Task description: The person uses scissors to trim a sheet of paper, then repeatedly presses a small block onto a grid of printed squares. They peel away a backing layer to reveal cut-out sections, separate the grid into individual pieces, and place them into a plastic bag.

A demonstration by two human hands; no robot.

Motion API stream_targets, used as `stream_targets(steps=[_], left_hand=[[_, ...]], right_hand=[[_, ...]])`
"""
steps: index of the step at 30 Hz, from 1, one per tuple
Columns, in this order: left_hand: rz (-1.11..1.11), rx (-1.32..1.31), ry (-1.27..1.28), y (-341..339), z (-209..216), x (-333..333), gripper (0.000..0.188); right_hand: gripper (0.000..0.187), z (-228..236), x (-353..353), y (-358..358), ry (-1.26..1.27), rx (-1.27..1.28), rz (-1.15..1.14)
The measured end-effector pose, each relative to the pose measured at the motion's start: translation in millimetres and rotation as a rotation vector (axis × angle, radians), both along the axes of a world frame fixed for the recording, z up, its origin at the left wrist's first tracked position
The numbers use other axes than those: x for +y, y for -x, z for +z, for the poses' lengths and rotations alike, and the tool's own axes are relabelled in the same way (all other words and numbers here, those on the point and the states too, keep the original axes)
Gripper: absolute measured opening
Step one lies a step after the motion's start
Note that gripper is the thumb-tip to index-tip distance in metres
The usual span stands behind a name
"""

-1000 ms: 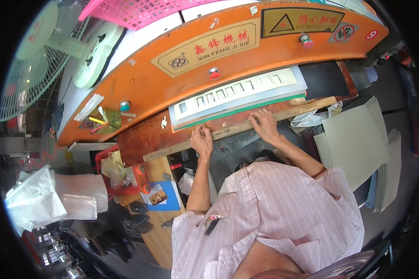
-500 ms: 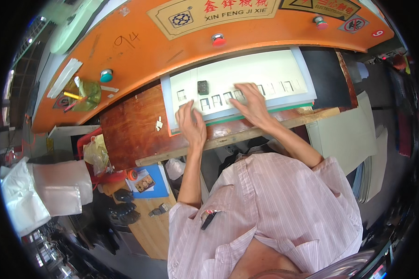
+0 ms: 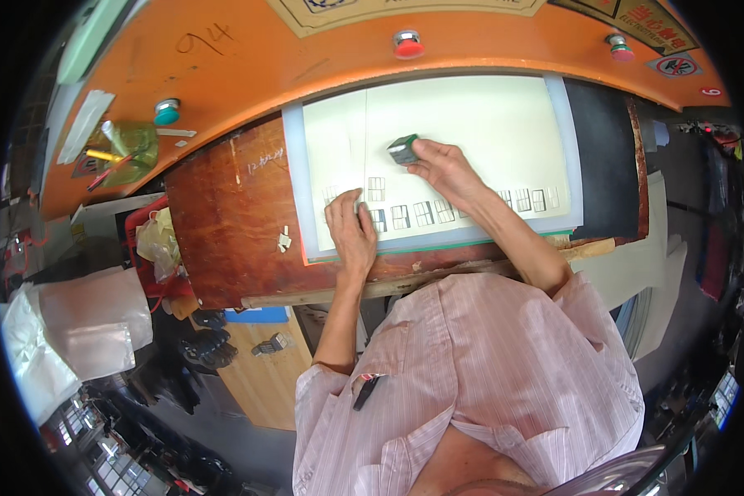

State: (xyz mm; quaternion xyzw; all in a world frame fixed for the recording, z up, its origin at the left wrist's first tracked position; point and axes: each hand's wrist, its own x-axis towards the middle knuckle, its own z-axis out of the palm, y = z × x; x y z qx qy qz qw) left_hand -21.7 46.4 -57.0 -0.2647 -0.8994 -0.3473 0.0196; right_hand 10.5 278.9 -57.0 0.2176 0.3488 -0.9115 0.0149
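My right hand grips a small dark block with a green edge between thumb and fingers, raised above a pale sheet. Small black-lined rectangular frames stand in a row along the sheet's near edge. Another such frame lies a little farther in, beside my left hand. That hand rests on the sheet at the row's left end, fingers apart and holding nothing visible. It partly covers the frames there.
An orange machine front with a red button and a green button borders the far side. White scraps lie on the brown wooden board at left. A dark panel adjoins the sheet's right side.
The right hand has moved from the row, taken hold of the dark block and lifted it off the sheet. The left hand stays near the row's left end. The head view has shifted.
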Motion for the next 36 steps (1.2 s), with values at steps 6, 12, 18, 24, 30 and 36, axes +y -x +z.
stream_targets(steps=[6,12,18,24,30,36], left_hand=[[-0.006,-0.001,-0.019,-1.3,-2.2,1.9,0.031],[0.018,-0.052,-0.010,3.7,8.6,7.9,0.032],[0.065,0.013,-0.083,-42.6,9.9,-4.4,0.028],[-0.009,0.117,-0.236,-88.6,-17.7,-5.6,0.019],[0.063,0.214,-0.133,-74.5,-23.6,15.7,0.015],[0.082,0.180,-0.196,-64.5,-13.7,30.7,0.016]], right_hand=[[0.037,4.4,12.2,-25.6,0.016,-0.039,-0.025],[0.052,12.9,-0.8,-25.4,-1.315,0.270,0.116],[0.054,0.1,-6.6,-19.5,-1.486,0.418,0.149],[0.052,1.1,6.2,-4.1,-1.545,0.447,0.109],[0.054,34.0,20.4,-16.4,-1.591,0.345,-0.079],[0.014,89.7,114.9,-101.9,-1.331,0.080,-0.746]])
